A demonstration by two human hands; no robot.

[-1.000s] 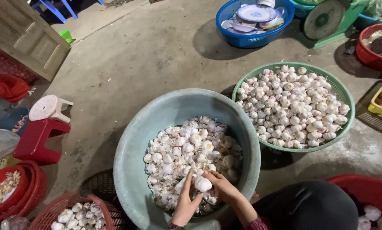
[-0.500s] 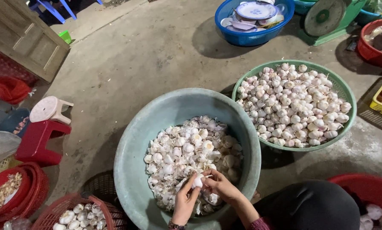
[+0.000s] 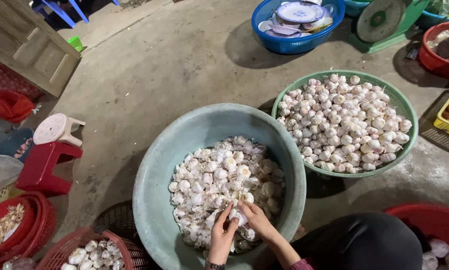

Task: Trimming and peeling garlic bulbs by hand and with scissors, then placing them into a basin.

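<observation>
Lowered since prev frame, both hands [image 3: 237, 225] grip one garlic bulb [image 3: 238, 218] in basin [image 3: 154, 200], concrete floor [image 3: 174, 75].

A large grey-green basin [image 3: 157, 200] of garlic bulbs [image 3: 219, 180] is seen from above on a concrete floor. One bulb [image 3: 237, 216] is gripped between the left hand [image 3: 221, 236] and right hand [image 3: 257, 220]. A green basket [image 3: 407, 112] (heaped with whole garlic) is set just beside the basin.
</observation>
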